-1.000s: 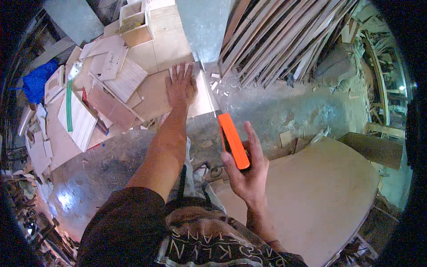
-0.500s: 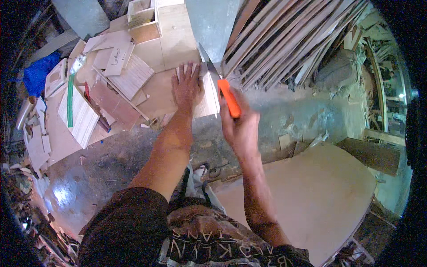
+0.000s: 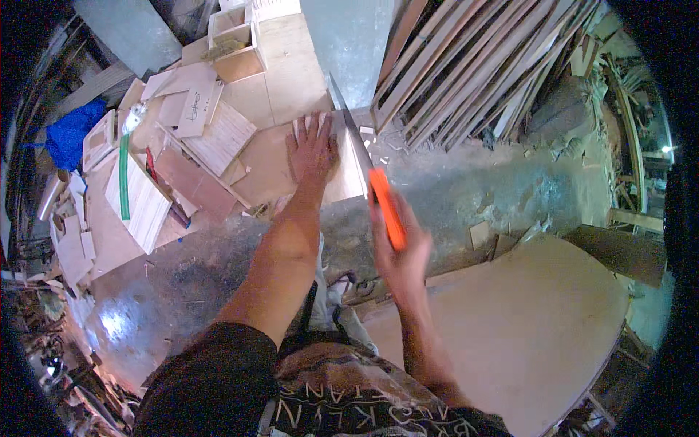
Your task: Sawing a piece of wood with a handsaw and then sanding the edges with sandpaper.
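My left hand (image 3: 312,149) lies flat, fingers spread, pressing on a plywood board (image 3: 263,160) at the edge of a low work surface. My right hand (image 3: 400,244) is closed around the orange handle (image 3: 386,205) of a hand saw, partly blurred. The saw blade (image 3: 347,116) runs along the board's right edge, just beside my left hand; whether it touches the wood is hard to tell.
Offcuts (image 3: 222,135), a green strip (image 3: 124,175), blue material (image 3: 76,135) and a wooden box (image 3: 233,52) are at left. Long planks (image 3: 480,69) are stacked at back right. A large curved panel (image 3: 510,328) lies lower right on the concrete floor (image 3: 182,291).
My right hand with the saw pushed forward from one second ago to half a second ago, then came partway back toward me. My left hand stays on the board; the view shifted slightly.
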A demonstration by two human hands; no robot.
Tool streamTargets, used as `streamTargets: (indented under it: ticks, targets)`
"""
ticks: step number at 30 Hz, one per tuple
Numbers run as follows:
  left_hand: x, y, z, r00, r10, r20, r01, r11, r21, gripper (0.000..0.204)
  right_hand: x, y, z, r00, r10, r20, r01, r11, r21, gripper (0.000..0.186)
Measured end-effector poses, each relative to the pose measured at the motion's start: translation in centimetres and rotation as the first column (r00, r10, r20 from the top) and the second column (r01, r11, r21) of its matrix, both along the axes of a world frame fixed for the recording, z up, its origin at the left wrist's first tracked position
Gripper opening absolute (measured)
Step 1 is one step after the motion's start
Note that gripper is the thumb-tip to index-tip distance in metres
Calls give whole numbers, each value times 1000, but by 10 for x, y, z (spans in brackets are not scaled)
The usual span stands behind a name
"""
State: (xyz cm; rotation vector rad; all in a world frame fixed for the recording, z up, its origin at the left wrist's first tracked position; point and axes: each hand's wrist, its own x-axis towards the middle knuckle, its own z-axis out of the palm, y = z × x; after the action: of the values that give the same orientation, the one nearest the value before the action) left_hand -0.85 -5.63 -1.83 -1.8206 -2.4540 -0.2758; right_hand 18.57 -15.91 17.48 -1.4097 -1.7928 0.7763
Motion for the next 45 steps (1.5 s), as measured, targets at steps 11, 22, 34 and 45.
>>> streamTargets:
  ticks: [11, 22, 34, 45]
  targets:
    - [45, -10, 3, 992, -46, 115, 50, 998, -25, 53, -13, 52, -52, 1000, -7, 5, 7, 1000, 20, 43]
    - [43, 4, 16, 992, -96, 83, 87, 991, 103, 52, -4, 51, -65, 999, 28, 31, -27, 999, -20, 46]
    - [45, -4, 21, 986, -40, 160, 36, 999, 26, 52, 8, 44, -68, 997, 36, -68, -35, 999, 12, 42]
    - [13, -9, 17, 997, -25, 79, 24, 1000, 11, 53, 42, -66, -42, 998, -11, -58, 2, 986, -166, 43]
